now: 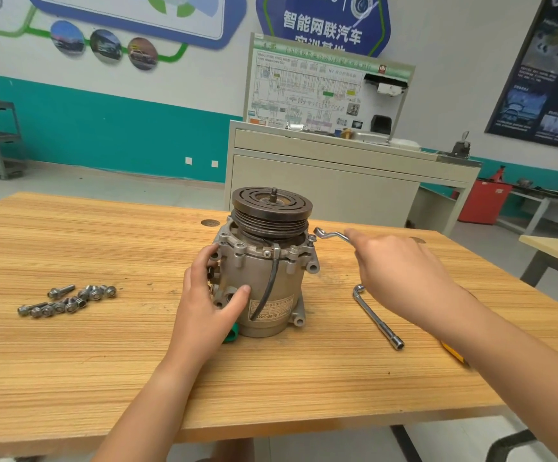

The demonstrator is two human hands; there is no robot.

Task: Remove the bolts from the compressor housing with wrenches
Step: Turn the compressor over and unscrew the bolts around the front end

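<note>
1. Standing upright near the middle of the wooden table (104, 361), the compressor (264, 278) has its grooved pulley (272, 208) on top and a black cable (271, 281) running down its front.
2. The left hand (211, 295) holds the housing's left side, its grip clamped on the body: fingers wrapped toward the back, thumb across the front.
3. The right hand (401, 271) has its grip closed round the handle of an offset ring wrench (329, 234).
4. The wrench's ring end is at a flange bolt (311, 239) on the housing's upper right; whether it sits on the head cannot be told.
5. An L-shaped socket wrench (376, 316) lies on the table to the compressor's right, below the right hand.
6. A cluster of loose bolts (67, 300) lies on the table well to the left.
7. A green piece (231, 335) shows at the compressor's base, beside the left wrist.
</note>
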